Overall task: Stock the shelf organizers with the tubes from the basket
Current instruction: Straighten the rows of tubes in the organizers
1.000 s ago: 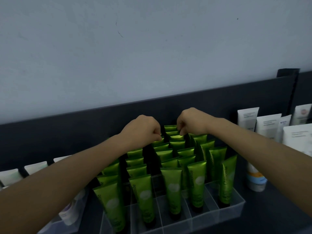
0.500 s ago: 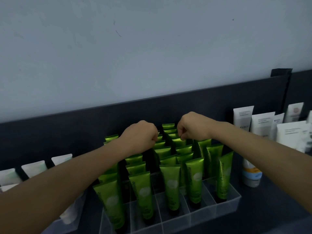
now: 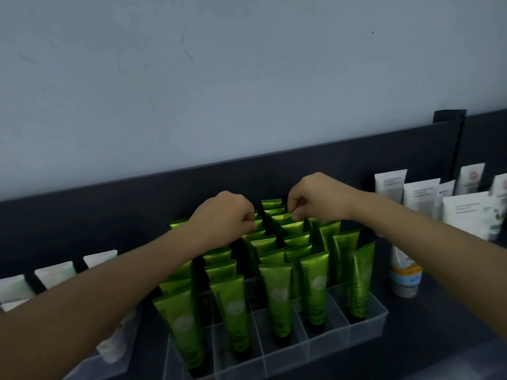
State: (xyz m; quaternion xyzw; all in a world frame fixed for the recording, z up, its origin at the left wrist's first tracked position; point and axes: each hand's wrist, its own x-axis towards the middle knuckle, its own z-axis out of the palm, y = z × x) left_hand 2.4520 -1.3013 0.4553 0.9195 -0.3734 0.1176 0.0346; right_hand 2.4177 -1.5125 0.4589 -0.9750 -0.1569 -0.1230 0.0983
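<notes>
Hardly moved since a moment ago, both fists over the rear rows. Left hand [image 3: 223,218] curled at a tube top, grip hidden. Right hand [image 3: 315,200] pinching one of the tubes [image 3: 277,292], upright in the organizer [image 3: 367,325]. White tubes [image 3: 417,196] alongside.

A: Background?
B: Pale grey-blue wall [image 3: 247,78], thin scratch mark [image 3: 188,54] up high, one dark speck [image 3: 372,32] further right.
A: Below it?
B: Black back panel [image 3: 109,209] along the wall, black upright post [image 3: 450,138] at its right end. Dark shelf surface [image 3: 439,319].
A: Other stock?
B: White tubes [image 3: 421,196] standing far right by the panel; white tube with orange and blue bands [image 3: 406,272] cap-down in front. Pale tubes [image 3: 56,272] far left, labels unreadable.
</notes>
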